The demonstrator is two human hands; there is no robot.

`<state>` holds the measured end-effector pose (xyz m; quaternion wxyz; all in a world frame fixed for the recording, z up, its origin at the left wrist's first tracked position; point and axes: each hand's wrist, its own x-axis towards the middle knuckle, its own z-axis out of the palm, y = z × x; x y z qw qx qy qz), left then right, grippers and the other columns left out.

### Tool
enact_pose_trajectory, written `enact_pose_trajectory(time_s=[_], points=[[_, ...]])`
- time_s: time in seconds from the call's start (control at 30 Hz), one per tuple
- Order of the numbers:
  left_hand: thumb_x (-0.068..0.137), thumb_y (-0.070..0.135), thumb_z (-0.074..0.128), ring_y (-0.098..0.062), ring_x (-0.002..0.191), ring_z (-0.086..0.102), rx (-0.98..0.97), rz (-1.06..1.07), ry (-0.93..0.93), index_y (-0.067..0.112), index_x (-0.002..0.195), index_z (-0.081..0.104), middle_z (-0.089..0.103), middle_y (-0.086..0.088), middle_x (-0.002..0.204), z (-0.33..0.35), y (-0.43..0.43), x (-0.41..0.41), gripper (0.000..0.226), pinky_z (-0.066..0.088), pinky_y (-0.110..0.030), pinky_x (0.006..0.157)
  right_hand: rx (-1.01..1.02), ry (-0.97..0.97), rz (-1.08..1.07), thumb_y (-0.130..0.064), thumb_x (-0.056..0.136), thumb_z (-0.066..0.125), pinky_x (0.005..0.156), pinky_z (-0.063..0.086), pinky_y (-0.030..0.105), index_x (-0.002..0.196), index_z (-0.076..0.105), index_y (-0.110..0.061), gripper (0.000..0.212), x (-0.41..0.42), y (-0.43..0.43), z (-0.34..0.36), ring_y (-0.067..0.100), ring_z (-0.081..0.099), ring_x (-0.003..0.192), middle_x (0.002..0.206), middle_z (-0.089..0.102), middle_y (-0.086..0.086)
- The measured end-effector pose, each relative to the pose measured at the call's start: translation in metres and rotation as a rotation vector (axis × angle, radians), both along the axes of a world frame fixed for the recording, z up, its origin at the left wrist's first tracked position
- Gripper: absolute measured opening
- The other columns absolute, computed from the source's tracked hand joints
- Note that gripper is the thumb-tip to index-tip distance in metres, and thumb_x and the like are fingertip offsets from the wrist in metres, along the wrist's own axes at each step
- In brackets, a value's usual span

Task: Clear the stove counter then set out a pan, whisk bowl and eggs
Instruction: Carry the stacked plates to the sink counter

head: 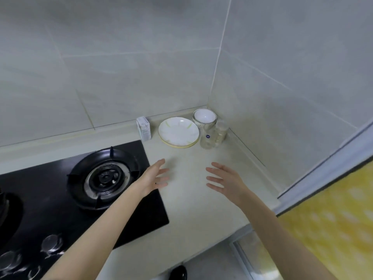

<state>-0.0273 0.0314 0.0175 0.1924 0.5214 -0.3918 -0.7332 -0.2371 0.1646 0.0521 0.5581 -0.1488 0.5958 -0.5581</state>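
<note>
Presently, from the head view, we find both hands holding nothing: the left hand [155, 176] and the right hand [224, 182] hover over the counter [193, 203] beside the stove, fingers spread and straight.

Clearing is not done, in our judgement. A stack of plates [178, 131], a white bowl [204, 116], clear glass jars [207, 138] and a small carton [143, 128] stand at the back by the wall corner, beyond the hands and apart from them.

No pan stands on the burner [104, 176], and we see no eggs. Whether the white bowl is the whisk bowl, we cannot tell. Setting-out appears wholly outstanding.
</note>
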Motion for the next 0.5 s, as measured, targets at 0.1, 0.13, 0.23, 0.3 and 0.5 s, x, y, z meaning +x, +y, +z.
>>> enact_pose_trajectory(time_s=[0.1, 0.13, 0.23, 0.3, 0.5], points=[[0.097, 0.042, 0.048, -0.029, 0.104, 0.058, 0.076, 0.084, 0.053, 0.023, 0.141, 0.042, 0.053, -0.007, 0.134, -0.014, -0.033, -0.019, 0.049, 0.051, -0.037, 0.076, 0.052, -0.093, -0.004, -0.006, 0.089, 0.065, 0.088, 0.055, 0.043, 0.123, 0.056, -0.006, 0.036, -0.021, -0.036, -0.015, 0.032, 0.061, 0.109, 0.120, 0.064, 0.012], [0.096, 0.042, 0.049, -0.030, 0.102, 0.059, 0.097, 0.118, 0.070, 0.022, 0.140, 0.043, 0.054, -0.008, 0.133, -0.018, -0.043, -0.026, 0.048, 0.051, -0.037, 0.075, 0.069, -0.118, -0.008, -0.006, 0.089, 0.065, 0.086, 0.055, 0.042, 0.122, 0.057, -0.006, 0.034, -0.028, -0.049, -0.021, 0.032, 0.062, 0.107, 0.121, 0.064, 0.012], [0.095, 0.038, 0.053, -0.030, 0.096, 0.060, 0.143, 0.245, 0.119, 0.022, 0.134, 0.047, 0.054, -0.008, 0.127, -0.032, -0.067, -0.042, 0.043, 0.050, -0.038, 0.078, 0.108, -0.162, 0.023, -0.009, 0.091, 0.062, 0.083, 0.054, 0.041, 0.121, 0.056, -0.008, 0.030, -0.043, -0.085, -0.036, 0.029, 0.063, 0.103, 0.123, 0.062, 0.012], [0.096, 0.036, 0.053, -0.029, 0.090, 0.061, 0.167, 0.318, 0.162, 0.023, 0.135, 0.047, 0.054, -0.009, 0.127, -0.044, -0.081, -0.049, 0.042, 0.050, -0.040, 0.082, 0.149, -0.204, 0.045, -0.011, 0.093, 0.060, 0.083, 0.054, 0.041, 0.124, 0.054, -0.008, 0.032, -0.048, -0.109, -0.047, 0.029, 0.063, 0.102, 0.125, 0.061, 0.012], [0.094, 0.033, 0.058, -0.034, 0.094, 0.065, 0.191, 0.436, 0.197, 0.013, 0.129, 0.050, 0.055, -0.013, 0.129, -0.070, -0.123, -0.068, 0.042, 0.057, -0.040, 0.079, 0.269, -0.300, 0.035, -0.015, 0.096, 0.057, 0.079, 0.054, 0.041, 0.117, 0.054, -0.009, 0.023, -0.056, -0.184, -0.087, 0.027, 0.062, 0.094, 0.118, 0.058, 0.012]])
